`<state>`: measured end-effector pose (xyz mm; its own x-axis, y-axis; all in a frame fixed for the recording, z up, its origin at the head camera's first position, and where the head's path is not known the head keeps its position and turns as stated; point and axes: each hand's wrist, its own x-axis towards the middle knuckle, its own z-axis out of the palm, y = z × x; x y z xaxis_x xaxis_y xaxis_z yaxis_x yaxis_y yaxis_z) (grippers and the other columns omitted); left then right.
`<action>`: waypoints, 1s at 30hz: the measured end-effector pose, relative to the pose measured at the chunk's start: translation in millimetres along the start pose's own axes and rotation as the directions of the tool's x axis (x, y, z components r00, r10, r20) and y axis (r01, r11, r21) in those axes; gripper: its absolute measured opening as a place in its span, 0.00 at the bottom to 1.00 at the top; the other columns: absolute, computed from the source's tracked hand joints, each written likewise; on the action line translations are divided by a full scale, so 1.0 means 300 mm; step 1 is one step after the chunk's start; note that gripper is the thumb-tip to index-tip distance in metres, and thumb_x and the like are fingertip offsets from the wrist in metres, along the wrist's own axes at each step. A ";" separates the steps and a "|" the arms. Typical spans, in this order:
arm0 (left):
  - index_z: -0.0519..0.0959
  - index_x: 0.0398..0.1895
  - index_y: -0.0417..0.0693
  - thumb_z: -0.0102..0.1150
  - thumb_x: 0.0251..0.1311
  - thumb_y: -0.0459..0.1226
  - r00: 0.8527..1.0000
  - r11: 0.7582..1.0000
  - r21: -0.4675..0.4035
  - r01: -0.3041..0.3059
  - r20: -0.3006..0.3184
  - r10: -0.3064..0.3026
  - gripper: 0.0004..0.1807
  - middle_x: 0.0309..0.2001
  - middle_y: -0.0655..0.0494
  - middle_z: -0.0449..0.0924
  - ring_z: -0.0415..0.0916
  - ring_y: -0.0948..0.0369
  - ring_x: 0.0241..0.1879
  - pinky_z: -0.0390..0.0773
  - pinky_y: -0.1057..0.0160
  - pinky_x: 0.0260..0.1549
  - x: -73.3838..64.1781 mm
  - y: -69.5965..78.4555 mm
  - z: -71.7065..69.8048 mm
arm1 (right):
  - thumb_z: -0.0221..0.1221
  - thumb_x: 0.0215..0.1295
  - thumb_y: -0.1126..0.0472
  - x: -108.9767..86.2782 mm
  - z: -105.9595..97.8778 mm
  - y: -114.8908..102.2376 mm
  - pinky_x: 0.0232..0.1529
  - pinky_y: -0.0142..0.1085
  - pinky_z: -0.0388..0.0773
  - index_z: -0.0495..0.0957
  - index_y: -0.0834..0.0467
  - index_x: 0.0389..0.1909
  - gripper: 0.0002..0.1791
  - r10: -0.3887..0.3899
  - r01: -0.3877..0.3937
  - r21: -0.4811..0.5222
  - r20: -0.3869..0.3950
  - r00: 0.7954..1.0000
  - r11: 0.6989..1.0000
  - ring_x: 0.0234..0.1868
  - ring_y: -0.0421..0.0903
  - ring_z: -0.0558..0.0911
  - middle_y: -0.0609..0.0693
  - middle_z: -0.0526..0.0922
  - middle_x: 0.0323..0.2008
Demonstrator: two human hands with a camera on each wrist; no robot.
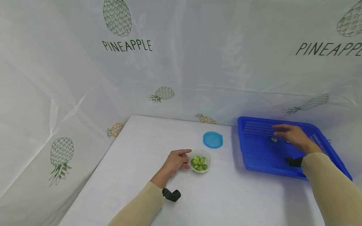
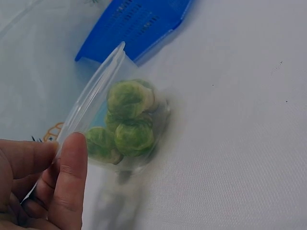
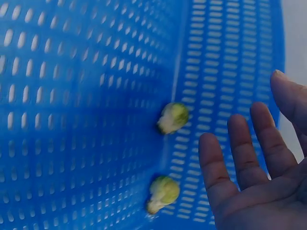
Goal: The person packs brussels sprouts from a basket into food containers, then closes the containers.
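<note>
A small clear plastic bowl stands on the white table, with several Brussels sprouts inside. My left hand holds it at its left side; in the left wrist view the thumb and a finger pinch its rim. At the right, my right hand hovers over the blue plastic basket, with nothing in its fingers. In the right wrist view those fingers are spread, apart from two Brussels sprouts, an upper sprout and a lower sprout, lying in the basket.
Behind the bowl, a blue lid lies flat on the table. White sheeting printed with pineapples hangs at the back and left. The basket's raised rim stands close to the back sheeting.
</note>
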<state>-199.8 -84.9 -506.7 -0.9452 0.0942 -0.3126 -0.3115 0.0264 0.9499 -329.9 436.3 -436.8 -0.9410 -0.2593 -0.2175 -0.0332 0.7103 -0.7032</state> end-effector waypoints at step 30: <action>0.80 0.69 0.44 0.57 0.72 0.27 1.000 1.000 0.001 0.003 -0.009 -0.003 0.23 0.43 0.49 0.76 0.79 0.59 0.35 0.91 0.62 0.37 -0.007 -0.001 -0.008 | 0.54 0.80 0.62 0.049 0.010 0.089 0.63 0.74 0.70 0.65 0.74 0.74 0.29 -0.007 0.011 -0.109 0.034 0.999 0.994 0.68 0.79 0.69 0.79 0.68 0.69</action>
<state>-198.0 -87.5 -506.2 -0.9451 0.0851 -0.3156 -0.3145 0.0273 0.9489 -343.7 449.6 -460.9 -0.9288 -0.2863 -0.2354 -0.0798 0.7748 -0.6272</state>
